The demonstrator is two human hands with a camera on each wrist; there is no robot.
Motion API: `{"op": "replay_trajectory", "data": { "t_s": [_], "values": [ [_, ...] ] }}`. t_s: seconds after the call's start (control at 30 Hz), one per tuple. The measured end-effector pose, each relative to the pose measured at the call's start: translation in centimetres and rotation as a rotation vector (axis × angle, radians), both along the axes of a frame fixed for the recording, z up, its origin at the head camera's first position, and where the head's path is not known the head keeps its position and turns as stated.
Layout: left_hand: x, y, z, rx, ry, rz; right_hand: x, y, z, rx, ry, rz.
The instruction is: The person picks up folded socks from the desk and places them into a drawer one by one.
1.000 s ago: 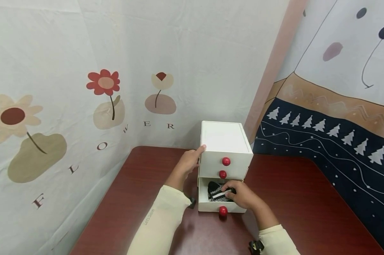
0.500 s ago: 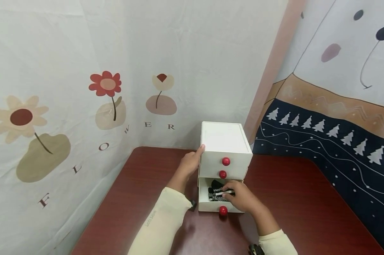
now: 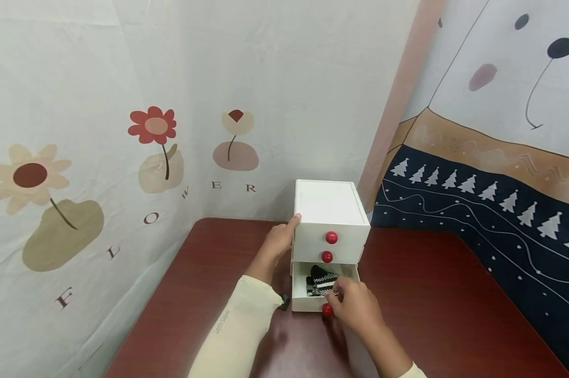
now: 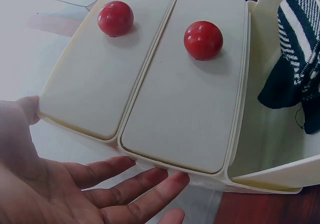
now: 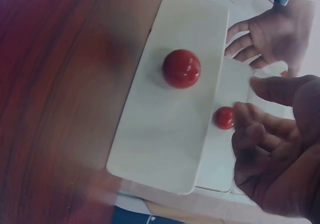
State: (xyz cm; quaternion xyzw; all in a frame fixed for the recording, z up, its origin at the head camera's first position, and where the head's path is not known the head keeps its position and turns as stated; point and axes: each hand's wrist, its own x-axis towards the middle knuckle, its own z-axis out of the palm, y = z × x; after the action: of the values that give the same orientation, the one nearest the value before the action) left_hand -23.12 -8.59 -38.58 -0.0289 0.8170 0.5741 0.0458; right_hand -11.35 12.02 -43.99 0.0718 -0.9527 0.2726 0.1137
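A white desktop drawer cabinet [image 3: 332, 202] stands on the table, its bottom drawer [image 3: 308, 304] pulled out. In that drawer lie black socks [image 3: 316, 286] with white stripes, their knit showing in the left wrist view. My left hand [image 3: 279, 241] presses the cabinet's left side, thumb near the top front edge and fingers fairly straight along the side. My right hand [image 3: 360, 310] is over the front of the bottom drawer, overlapping the socks in the head view. In the right wrist view its thumb and bent fingers stand apart with nothing between them.
Red round knobs, such as the upper one [image 3: 331, 238], stick out from the drawer fronts. The dark red-brown table [image 3: 435, 294] reaches back to a wall cloth [image 3: 341, 94] printed with flowers. A navy cloth with white trees [image 3: 478, 220] hangs at the right.
My right hand has let go of the socks and moved back toward the drawer front. The socks lie in the drawer. My left hand stays against the cabinet.
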Motion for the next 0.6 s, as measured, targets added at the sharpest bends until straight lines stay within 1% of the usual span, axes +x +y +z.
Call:
{"op": "replay_trajectory", "data": {
  "t_s": [0.13,0.2,0.27,0.33,0.4,0.6],
  "values": [
    [0.0,-0.1,0.0,0.002,-0.003,-0.002,0.3,-0.4,0.0,0.148,-0.156,-0.061],
    [0.0,-0.1,0.0,0.001,-0.003,-0.003,0.3,-0.7,-0.3,0.185,-0.215,-0.077],
    [-0.1,-0.1,0.0,0.002,-0.005,-0.003,0.2,-0.9,-0.7,0.207,-0.244,-0.087],
    [-0.1,-0.1,0.0,0.005,-0.007,-0.006,0.0,-1.1,-1.1,0.212,-0.257,-0.090],
    [-0.1,-0.1,0.0,0.008,-0.011,-0.008,-0.1,-1.2,-1.4,0.213,-0.249,-0.088],
    [-0.1,-0.1,0.1,0.014,-0.003,-0.012,-0.3,-1.3,-1.5,0.220,-0.200,-0.079]
  ]
}}
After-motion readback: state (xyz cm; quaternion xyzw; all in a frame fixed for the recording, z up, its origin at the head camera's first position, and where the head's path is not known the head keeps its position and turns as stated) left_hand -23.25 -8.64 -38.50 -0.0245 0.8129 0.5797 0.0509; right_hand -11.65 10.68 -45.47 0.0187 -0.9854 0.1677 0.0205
